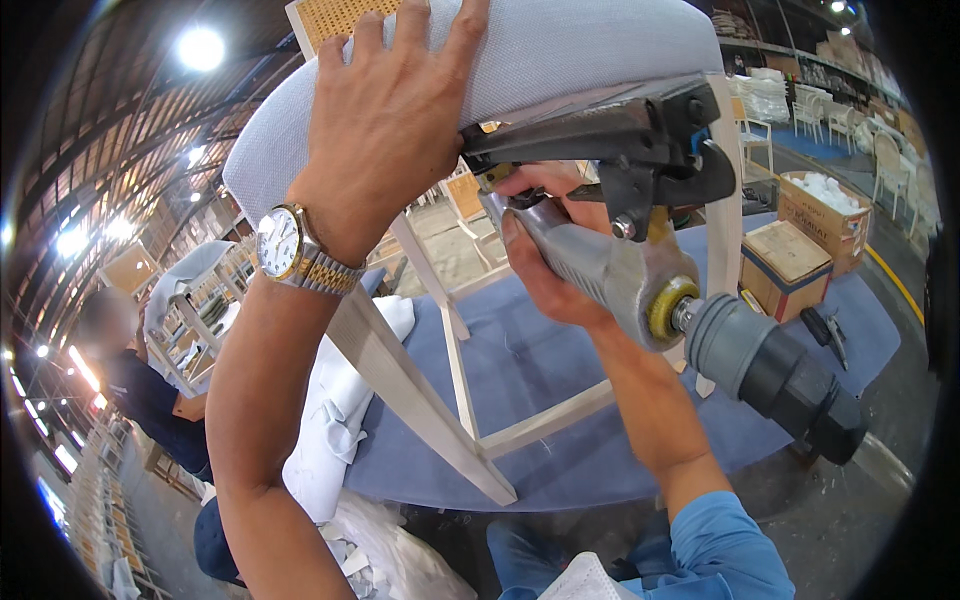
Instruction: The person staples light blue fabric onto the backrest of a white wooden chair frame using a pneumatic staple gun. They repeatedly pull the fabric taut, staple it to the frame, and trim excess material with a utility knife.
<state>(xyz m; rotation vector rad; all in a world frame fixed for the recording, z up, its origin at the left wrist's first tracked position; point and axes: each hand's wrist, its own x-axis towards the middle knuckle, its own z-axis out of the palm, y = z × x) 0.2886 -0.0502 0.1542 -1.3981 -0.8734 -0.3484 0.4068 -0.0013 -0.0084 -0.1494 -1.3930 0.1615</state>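
A wooden chair frame with pale legs (pixel 420 400) stands on a grey-blue padded table (pixel 600 470). Its seat (pixel 570 45) wears light grey fabric. My left hand (pixel 390 120) lies flat on that fabric, fingers spread, with a watch on the wrist. My right hand (pixel 555 285) is wrapped round the handle of a pneumatic staple gun (pixel 610 265). The gun's black nose lies along the lower edge of the seat, close by my left hand. A grey and black air hose coupling (pixel 770 365) hangs off the gun's end. The gun partly hides my right fingers.
Cardboard boxes (pixel 785 265) sit at the table's right side, beside a dark hand tool (pixel 828 335). White cloth (pixel 335 400) hangs over the left edge, above a plastic bag of scraps (pixel 390 545). At the left a co-worker (pixel 150 390) handles another chair.
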